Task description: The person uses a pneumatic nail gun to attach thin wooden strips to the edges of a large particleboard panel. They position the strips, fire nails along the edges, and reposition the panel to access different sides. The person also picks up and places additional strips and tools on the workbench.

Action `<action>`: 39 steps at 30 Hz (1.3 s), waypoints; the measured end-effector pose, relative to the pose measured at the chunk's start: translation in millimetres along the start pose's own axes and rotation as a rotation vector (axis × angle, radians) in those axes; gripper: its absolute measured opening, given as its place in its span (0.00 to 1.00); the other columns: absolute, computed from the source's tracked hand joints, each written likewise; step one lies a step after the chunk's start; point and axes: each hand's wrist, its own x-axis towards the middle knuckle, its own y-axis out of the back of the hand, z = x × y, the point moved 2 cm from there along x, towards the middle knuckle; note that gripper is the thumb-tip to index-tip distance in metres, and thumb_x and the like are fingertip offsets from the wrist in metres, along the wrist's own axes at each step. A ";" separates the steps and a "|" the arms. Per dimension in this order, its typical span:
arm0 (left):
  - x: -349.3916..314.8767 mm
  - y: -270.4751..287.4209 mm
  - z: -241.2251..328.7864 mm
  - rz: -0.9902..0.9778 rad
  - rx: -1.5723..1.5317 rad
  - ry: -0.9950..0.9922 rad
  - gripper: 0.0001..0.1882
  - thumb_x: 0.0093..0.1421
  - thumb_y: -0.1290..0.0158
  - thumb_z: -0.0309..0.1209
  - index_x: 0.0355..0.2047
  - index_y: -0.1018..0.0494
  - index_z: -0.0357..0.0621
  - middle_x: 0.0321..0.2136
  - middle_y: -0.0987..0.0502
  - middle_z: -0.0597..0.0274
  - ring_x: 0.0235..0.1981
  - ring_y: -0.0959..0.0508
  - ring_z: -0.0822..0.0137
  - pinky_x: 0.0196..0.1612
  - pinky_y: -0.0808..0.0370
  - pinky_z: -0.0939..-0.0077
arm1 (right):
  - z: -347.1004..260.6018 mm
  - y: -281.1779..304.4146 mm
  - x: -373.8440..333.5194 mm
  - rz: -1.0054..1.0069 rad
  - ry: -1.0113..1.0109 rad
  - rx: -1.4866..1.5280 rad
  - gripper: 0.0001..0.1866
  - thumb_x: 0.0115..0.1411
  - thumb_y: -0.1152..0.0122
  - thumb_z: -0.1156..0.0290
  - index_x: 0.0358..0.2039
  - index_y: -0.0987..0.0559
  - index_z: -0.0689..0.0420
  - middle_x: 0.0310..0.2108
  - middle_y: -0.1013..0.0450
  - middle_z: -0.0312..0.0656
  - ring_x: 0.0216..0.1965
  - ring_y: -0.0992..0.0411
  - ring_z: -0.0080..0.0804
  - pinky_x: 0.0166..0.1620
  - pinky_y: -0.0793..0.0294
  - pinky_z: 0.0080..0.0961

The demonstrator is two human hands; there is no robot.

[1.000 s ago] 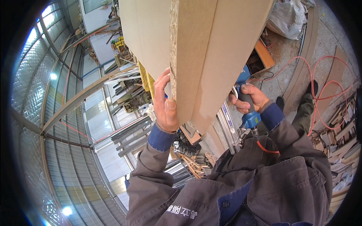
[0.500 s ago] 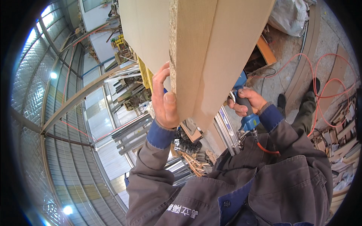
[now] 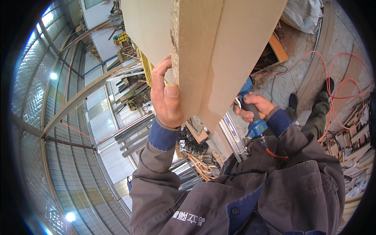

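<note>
A tall beige board panel (image 3: 196, 51) with a rough chipboard edge rises in front of me, its near corner low in the middle. My left hand (image 3: 166, 98) grips its left edge, thumb lying on the near side and fingers curled round the far face, partly hidden. Close to the panel's right face, my right hand (image 3: 256, 106) is wrapped round the dark handle of a blue air nailer (image 3: 257, 128). The panel covers the tool's nose, so I cannot tell whether it touches the wood. An orange air hose (image 3: 274, 155) runs from the handle's base.
Coils of red hose (image 3: 346, 80) cross the floor at right, near long boards. Wood offcuts (image 3: 354, 137) are piled at far right. An orange-edged wooden box (image 3: 277, 50) and a white plastic sack (image 3: 302, 15) stand beyond the panel. Metal profiles (image 3: 135, 135) lie stacked at left.
The panel's near edge and my left hand have shifted slightly left in view. My right hand and the air nailer sit slightly further left too, with both grips unchanged.
</note>
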 end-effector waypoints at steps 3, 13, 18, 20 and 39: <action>1.5 -0.4 -0.8 0.006 -0.018 -0.004 0.41 0.68 0.61 0.60 0.56 0.33 0.27 0.56 0.30 0.42 0.59 0.31 0.53 0.64 0.38 0.61 | 10.4 9.7 5.2 -0.059 -0.023 0.068 0.23 0.66 0.47 0.58 0.45 0.26 0.70 0.37 0.24 0.47 0.20 0.31 0.23 0.23 0.31 0.24; 0.8 -5.3 -2.8 0.026 -0.061 -0.006 0.43 0.67 0.60 0.61 0.56 0.33 0.26 0.55 0.29 0.42 0.59 0.30 0.52 0.64 0.38 0.60 | 12.8 1.7 4.7 -0.033 -0.019 -0.014 0.27 0.66 0.48 0.53 0.43 0.25 0.71 0.17 0.31 0.38 0.15 0.36 0.21 0.22 0.32 0.22; 5.2 -1.7 4.6 0.014 -0.056 -0.018 0.41 0.68 0.60 0.59 0.56 0.33 0.26 0.54 0.28 0.42 0.58 0.30 0.53 0.63 0.36 0.62 | 12.8 -0.9 -0.4 -0.021 0.022 0.047 0.24 0.66 0.45 0.56 0.43 0.24 0.69 0.22 0.28 0.41 0.18 0.33 0.26 0.24 0.31 0.24; 7.4 0.6 9.5 0.021 -0.054 -0.059 0.38 0.68 0.58 0.57 0.55 0.33 0.26 0.54 0.28 0.42 0.58 0.29 0.53 0.62 0.35 0.62 | 4.6 -11.7 -8.1 0.046 0.040 -0.036 0.24 0.66 0.45 0.56 0.43 0.24 0.70 0.22 0.28 0.42 0.18 0.33 0.26 0.24 0.31 0.25; 30.5 11.8 24.9 0.077 -0.088 -0.216 0.14 0.62 0.46 0.37 0.38 0.22 0.39 0.50 0.25 0.46 0.53 0.27 0.46 0.57 0.30 0.58 | -128.4 -83.8 -511.2 2.071 0.805 -1.239 0.13 0.53 0.40 0.69 0.37 0.19 0.62 0.24 0.23 0.44 0.18 0.28 0.39 0.21 0.30 0.37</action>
